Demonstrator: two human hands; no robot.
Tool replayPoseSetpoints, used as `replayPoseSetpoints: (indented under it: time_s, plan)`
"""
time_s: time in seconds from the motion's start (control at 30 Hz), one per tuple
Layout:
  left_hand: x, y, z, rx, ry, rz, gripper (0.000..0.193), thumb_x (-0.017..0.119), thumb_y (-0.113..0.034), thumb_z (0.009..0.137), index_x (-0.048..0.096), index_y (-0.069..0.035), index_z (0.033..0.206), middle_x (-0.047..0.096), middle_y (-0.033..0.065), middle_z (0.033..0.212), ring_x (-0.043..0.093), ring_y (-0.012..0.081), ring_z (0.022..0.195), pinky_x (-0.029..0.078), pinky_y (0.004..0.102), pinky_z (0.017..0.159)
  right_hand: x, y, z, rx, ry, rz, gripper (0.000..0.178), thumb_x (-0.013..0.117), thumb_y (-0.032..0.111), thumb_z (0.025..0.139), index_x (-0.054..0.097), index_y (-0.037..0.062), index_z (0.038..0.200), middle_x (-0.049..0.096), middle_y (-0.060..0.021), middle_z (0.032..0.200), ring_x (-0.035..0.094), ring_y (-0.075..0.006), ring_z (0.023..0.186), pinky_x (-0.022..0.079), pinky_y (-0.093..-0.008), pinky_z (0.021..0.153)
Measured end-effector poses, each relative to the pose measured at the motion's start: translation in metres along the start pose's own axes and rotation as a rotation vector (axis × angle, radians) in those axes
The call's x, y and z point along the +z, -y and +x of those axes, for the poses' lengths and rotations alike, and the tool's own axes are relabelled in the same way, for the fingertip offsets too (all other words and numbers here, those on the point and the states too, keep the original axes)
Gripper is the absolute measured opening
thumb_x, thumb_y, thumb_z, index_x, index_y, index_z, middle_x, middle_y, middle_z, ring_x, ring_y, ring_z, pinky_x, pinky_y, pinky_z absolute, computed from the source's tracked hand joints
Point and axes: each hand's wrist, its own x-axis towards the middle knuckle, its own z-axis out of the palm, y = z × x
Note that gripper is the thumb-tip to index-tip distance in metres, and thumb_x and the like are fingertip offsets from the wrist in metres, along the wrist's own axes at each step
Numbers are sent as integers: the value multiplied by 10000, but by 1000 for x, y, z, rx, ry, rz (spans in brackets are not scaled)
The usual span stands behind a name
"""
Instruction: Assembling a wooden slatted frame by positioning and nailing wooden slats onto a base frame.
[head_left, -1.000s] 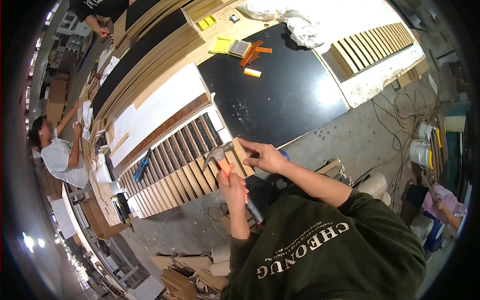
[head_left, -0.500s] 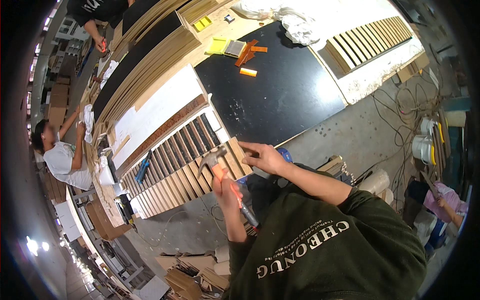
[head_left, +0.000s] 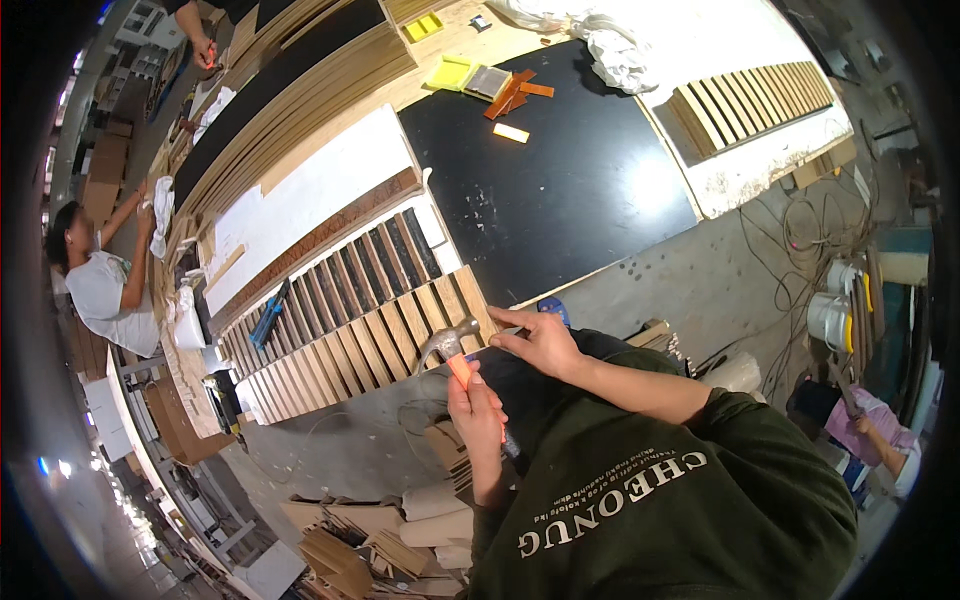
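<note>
In my left hand (head_left: 478, 408) is a claw hammer (head_left: 458, 372) with an orange and dark handle, fingers wrapped round it. Its metal head is over the near right corner of a slatted wooden panel (head_left: 375, 340), close to my other hand. My right hand (head_left: 545, 345) is at the panel's right end, index finger and thumb stretched out and apart, their tips against the end slat. Whether anything small is between them cannot be made out. Dark strips (head_left: 345, 275) lie along the panel's far side, with a blue-handled tool (head_left: 268, 320) on its left part.
A black board (head_left: 560, 190) covers the middle of the bench, bearing orange pieces (head_left: 512, 132) and a yellow tray (head_left: 452, 72). Another slatted panel (head_left: 755, 100) stands at the far right. Stacked boards (head_left: 300, 110) fill the far left. One person (head_left: 110, 290) works on the left; cables (head_left: 800, 220) trail across the floor.
The hammer head has moved toward the panel's right end, nearer my right hand. My right hand stays at that end. The whole view has shifted a little.
</note>
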Motion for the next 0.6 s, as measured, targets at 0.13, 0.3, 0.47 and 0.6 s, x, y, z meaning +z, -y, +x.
replayPoseSetpoints:
  time_s: [0.13,0.3,0.47,0.6]
  plan:
    - [-2,2,1,-13,12,-42,230,403,-174,962,509,-8,1081,442,7,551,368,49,382,319,186,356,7,-12,0,-30,-70,-42,402,697,142,794,598,57,1174,668,-139,997,639,-111,762,508,-251,683]
    - [-9,5,0,26,-21,-176,232,410,-175,957,508,-12,1088,439,5,553,370,51,384,318,192,347,11,-10,-3,-25,-99,11,371,678,99,815,599,48,1174,674,-90,1029,599,-51,835,504,-223,719]
    - [-2,5,2,-45,11,-89,225,440,-173,942,502,-22,1096,431,-8,567,372,44,393,325,189,343,14,-20,-1,-50,-89,69,372,647,96,839,571,21,1195,653,-140,1073,619,-80,874,494,-236,783]
    - [-10,9,4,-12,16,-138,224,436,-177,943,500,-31,1101,428,-10,563,370,45,388,321,190,339,13,-18,1,-17,-59,45,368,635,70,842,567,12,1199,653,-129,1078,600,-68,898,484,-227,798]
